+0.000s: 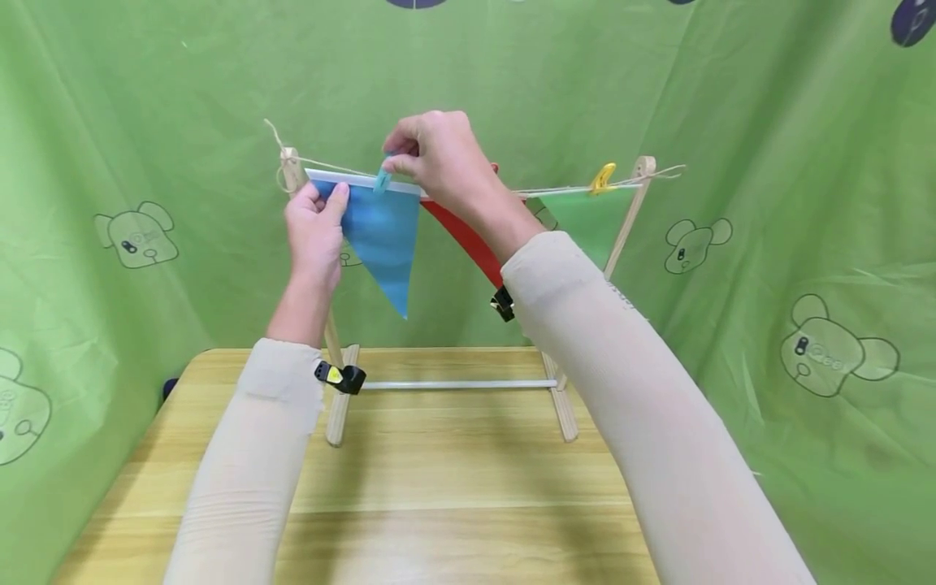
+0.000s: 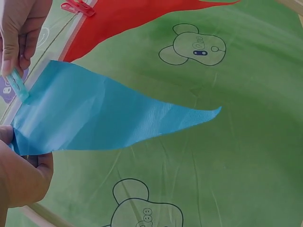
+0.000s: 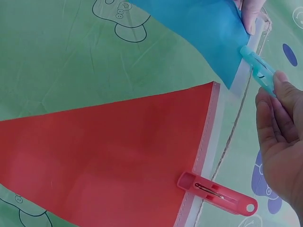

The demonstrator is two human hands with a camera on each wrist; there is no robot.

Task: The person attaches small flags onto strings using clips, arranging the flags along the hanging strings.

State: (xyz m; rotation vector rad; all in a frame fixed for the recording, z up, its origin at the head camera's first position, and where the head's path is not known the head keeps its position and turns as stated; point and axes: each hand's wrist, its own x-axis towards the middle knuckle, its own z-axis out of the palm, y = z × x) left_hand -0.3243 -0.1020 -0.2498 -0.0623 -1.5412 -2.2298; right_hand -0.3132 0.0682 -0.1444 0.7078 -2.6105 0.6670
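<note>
A blue triangular pennant (image 1: 383,236) with a white top band hangs at the string's left part, point down. My left hand (image 1: 316,227) pinches its upper left corner between thumb and fingers. With thumb and fingertips my right hand (image 1: 446,158) grips a light-blue clothespin (image 3: 259,68), whose jaws sit over the pennant's top band near its middle. To the right hangs a red pennant (image 3: 118,161), held on the string by a red clothespin (image 3: 218,194); my right forearm hides part of it in the head view.
A yellow clothespin (image 1: 603,178) holds a green pennant (image 1: 585,219) at the right. The string (image 1: 329,165) is tied between two wooden posts, joined low down by a white rod (image 1: 453,384). The stand rests on a wooden table (image 1: 453,479). Green printed curtains (image 1: 219,81) surround it.
</note>
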